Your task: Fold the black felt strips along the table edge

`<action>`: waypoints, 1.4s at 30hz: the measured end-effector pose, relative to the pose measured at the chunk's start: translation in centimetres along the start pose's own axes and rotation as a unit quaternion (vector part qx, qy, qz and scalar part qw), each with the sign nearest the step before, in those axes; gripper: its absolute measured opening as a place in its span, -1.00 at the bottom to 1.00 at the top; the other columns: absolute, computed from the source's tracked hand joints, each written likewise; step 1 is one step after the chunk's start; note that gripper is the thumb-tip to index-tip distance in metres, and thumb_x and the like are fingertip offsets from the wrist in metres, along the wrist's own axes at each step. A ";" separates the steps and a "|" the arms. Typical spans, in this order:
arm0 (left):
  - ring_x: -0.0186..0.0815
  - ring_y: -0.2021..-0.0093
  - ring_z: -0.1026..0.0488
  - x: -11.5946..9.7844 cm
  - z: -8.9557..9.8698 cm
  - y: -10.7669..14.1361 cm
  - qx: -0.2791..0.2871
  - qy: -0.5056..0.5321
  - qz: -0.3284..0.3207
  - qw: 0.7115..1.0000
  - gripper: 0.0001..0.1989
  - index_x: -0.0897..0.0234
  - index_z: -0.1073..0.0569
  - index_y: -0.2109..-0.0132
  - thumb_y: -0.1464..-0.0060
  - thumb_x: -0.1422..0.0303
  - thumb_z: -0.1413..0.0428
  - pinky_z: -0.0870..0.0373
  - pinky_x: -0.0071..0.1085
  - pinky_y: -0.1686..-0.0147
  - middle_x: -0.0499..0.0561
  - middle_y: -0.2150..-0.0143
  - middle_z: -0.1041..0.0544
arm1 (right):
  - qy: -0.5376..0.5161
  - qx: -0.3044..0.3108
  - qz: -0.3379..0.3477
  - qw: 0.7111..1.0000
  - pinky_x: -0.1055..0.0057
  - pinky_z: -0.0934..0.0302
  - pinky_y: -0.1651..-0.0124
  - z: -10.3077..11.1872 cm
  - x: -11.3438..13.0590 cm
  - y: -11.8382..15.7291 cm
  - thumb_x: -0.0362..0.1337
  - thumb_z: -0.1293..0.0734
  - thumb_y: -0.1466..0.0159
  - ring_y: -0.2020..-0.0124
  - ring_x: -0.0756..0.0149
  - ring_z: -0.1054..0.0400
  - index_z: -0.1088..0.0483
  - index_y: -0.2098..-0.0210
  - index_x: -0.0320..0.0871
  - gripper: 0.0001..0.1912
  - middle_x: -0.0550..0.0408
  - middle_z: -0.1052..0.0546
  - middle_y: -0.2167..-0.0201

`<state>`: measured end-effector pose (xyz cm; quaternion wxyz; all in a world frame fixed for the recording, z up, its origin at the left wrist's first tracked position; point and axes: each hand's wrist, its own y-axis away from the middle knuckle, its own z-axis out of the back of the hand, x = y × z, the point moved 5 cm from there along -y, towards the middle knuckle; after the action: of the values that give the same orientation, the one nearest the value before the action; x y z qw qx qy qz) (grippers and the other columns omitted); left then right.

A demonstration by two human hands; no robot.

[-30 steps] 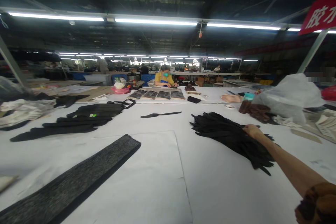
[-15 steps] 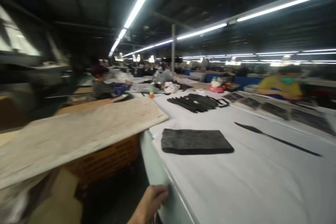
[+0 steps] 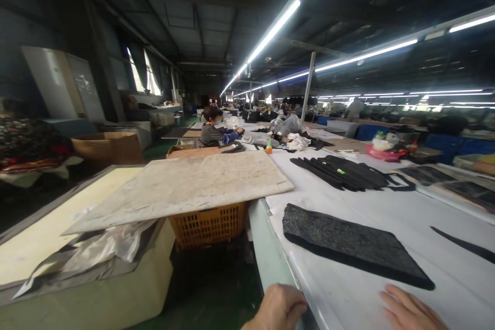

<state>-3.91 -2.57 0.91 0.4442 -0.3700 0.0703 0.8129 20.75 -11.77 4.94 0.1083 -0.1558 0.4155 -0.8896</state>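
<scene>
A folded piece of dark grey ribbed knit fabric (image 3: 348, 245) with a black edge lies on the white-covered table (image 3: 336, 294). My left hand (image 3: 279, 307) is at the table's left edge, fingers curled in; whatever they may hold is hidden. At the bottom right, my right hand (image 3: 410, 309) hovers over or rests on the white cover, its fingers stretched out just in front of the knit fabric. Whether it touches the cover I cannot tell. Farther back lies a fanned row of black fabric pieces (image 3: 340, 170). A narrow black strip (image 3: 464, 243) lies to the right.
A stained pale board (image 3: 185, 180) juts out left of the table, above an orange plastic crate (image 3: 211, 224). A cream-topped bin (image 3: 96, 289) stands at lower left. An orange bottle (image 3: 269, 147) and a pink basin (image 3: 384, 153) are farther back. A person in stripes (image 3: 211, 131) sits beyond the board.
The view has turned left and sharpened, so the table's things sit farther right. My right hand has come into view near the knit fabric. My left hand stays curled at the table edge.
</scene>
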 end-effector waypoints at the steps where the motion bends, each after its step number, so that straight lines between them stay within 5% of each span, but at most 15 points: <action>1: -0.34 0.38 -0.46 -0.3 0.1 -0.4 -0.016 -0.039 -0.030 0.999 -0.79 0.27 -0.50 0.34 -0.08 0.46 0.04 -0.32 -0.53 0.36 0.00 0.39 -0.56 | 0.031 0.004 0.016 0.999 0.20 -0.27 0.44 -1.8 0.9 -0.2 -0.29 -0.24 -0.16 0.39 0.12 -0.41 -0.43 0.23 0.28 -0.71 0.03 -0.50 0.37; 6: -0.28 0.42 -0.40 -1.2 0.0 -2.1 -0.091 -0.201 -0.150 0.964 -0.84 0.29 -0.40 0.41 -0.04 0.48 0.05 -0.35 -0.39 0.33 0.04 0.43 -0.50 | 0.199 0.123 0.065 0.970 0.20 -0.30 0.17 -10.7 5.4 -4.9 -0.55 -0.20 -0.08 0.25 0.15 -0.38 -0.43 0.23 0.00 -0.60 0.05 -0.49 0.24; 10: -0.27 0.33 -0.40 -1.6 0.5 -3.2 -0.100 -0.202 -0.153 0.962 -0.81 0.30 -0.38 0.38 -0.09 0.55 0.09 -0.39 -0.37 0.25 0.04 0.35 -0.49 | 0.278 0.216 0.065 0.934 0.27 -0.25 0.24 -12.7 6.4 -7.5 -0.61 -0.18 -0.14 0.29 0.19 -0.34 -0.42 0.23 -0.16 -0.66 0.01 -0.45 0.30; 14: -0.24 0.31 -0.40 -1.6 0.9 -4.0 -0.081 -0.194 -0.135 0.968 -0.74 0.30 -0.38 0.39 -0.16 0.56 0.14 -0.41 -0.34 0.25 0.03 0.35 -0.48 | 0.301 0.340 0.019 0.891 0.29 -0.21 0.20 -13.5 5.6 -7.8 -0.61 -0.16 -0.18 0.24 0.18 -0.32 -0.40 0.24 -0.24 -0.72 -0.05 -0.43 0.31; 19: -0.22 0.26 -0.42 -1.3 0.8 -4.0 -0.070 -0.185 -0.142 0.970 -0.75 0.31 -0.40 0.36 -0.18 0.56 0.13 -0.43 -0.31 0.22 0.05 0.32 -0.49 | 0.265 0.396 -0.042 0.878 0.31 -0.18 0.13 -13.4 5.1 -8.2 -0.61 -0.19 -0.17 0.16 0.15 -0.32 -0.38 0.19 -0.27 -0.73 -0.10 -0.43 0.22; 26: -0.19 0.23 -0.45 -1.8 0.9 -4.3 -0.077 -0.209 -0.163 0.961 -0.76 0.33 -0.43 0.27 -0.14 0.59 0.12 -0.44 -0.26 0.19 0.08 0.25 -0.51 | 0.194 0.408 -0.135 0.882 0.47 -0.16 0.26 -12.0 3.7 -9.5 -0.49 -0.11 -0.32 0.23 0.33 -0.39 -0.35 0.24 -0.15 -0.77 0.07 -0.48 0.26; 30: -0.09 -0.05 -0.38 -1.9 0.6 -5.8 -0.065 -0.257 -0.182 0.947 -0.71 0.44 -0.43 0.10 -0.07 0.63 0.08 -0.33 -0.17 -0.07 0.19 0.01 -0.48 | 0.185 0.420 -0.139 0.878 0.47 -0.17 0.28 -11.9 4.2 -9.6 -0.47 -0.14 -0.30 0.24 0.31 -0.40 -0.36 0.25 -0.16 -0.80 0.10 -0.49 0.27; 33: -0.05 -0.13 -0.32 -1.4 0.5 -7.1 -0.040 -0.304 -0.153 0.939 -0.63 0.53 -0.37 -0.03 -0.06 0.63 0.06 -0.25 -0.13 -0.15 0.28 -0.09 -0.41 | 0.190 0.417 -0.141 0.878 0.42 -0.19 0.22 -11.7 4.9 -9.7 -0.49 -0.19 -0.26 0.18 0.24 -0.39 -0.36 0.22 -0.20 -0.83 0.03 -0.48 0.22; 38: -0.05 0.01 -0.43 -0.6 0.5 -7.6 -0.022 -0.363 -0.063 0.929 -0.69 0.55 -0.42 0.07 -0.05 0.65 0.08 -0.32 -0.12 -0.08 0.31 0.05 -0.48 | 0.194 0.389 -0.172 0.884 0.34 -0.21 0.16 -11.5 4.7 -9.6 -0.56 -0.13 -0.24 0.14 0.19 -0.39 -0.35 0.18 -0.23 -0.75 -0.06 -0.47 0.20; 42: -0.02 -0.08 -0.38 -0.4 0.2 -7.2 -0.009 -0.409 -0.063 0.910 -0.62 0.58 -0.37 -0.04 -0.08 0.67 0.10 -0.34 -0.16 -0.06 0.35 -0.08 -0.41 | 0.190 0.344 -0.238 0.888 0.37 -0.22 0.20 -11.9 3.9 -9.2 -0.56 -0.07 -0.28 0.18 0.21 -0.41 -0.35 0.20 -0.23 -0.71 -0.09 -0.47 0.23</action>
<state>1.72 1.55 2.84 0.4812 -0.0127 -0.1487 0.8638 12.20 1.19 5.53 -0.1412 -0.0310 0.0467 -0.9884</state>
